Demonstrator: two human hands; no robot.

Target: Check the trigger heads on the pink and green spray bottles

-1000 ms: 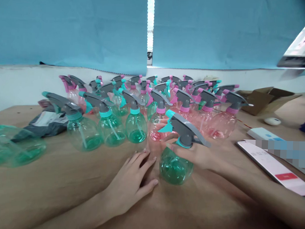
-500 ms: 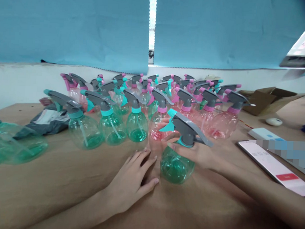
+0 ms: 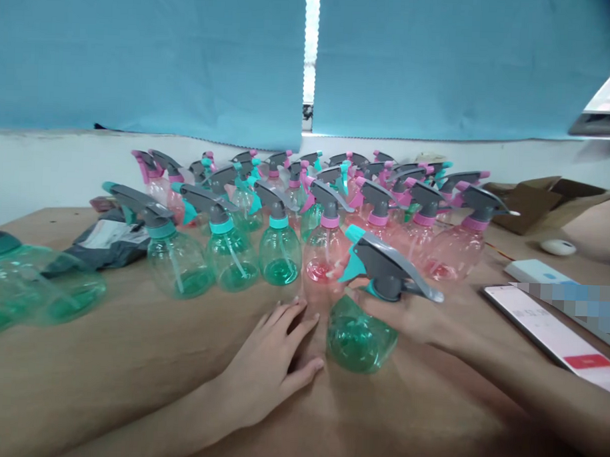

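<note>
My right hand [image 3: 397,312] is closed around the upper part of a green spray bottle [image 3: 358,340], just below its grey and turquoise trigger head. The bottle leans slightly; whether its base touches the table is unclear. Beside it, my left hand [image 3: 275,354] lies on the table with its fingers spread, holding nothing. A green spray bottle [image 3: 280,254] stands beyond my left fingertips, and a pink spray bottle [image 3: 327,246] is behind my right hand, which partly hides it.
Several green and pink spray bottles stand in rows toward the wall. A phone [image 3: 556,337] lies at the right, near a white box [image 3: 538,271], a white computer mouse [image 3: 558,247] and a cardboard box [image 3: 526,209]. A dark plastic bag [image 3: 109,242] rests at the left.
The whole view has shifted a little, so everything sits slightly farther right. My right hand still grips the green spray bottle, and its trigger head tilts slightly more to the right.
</note>
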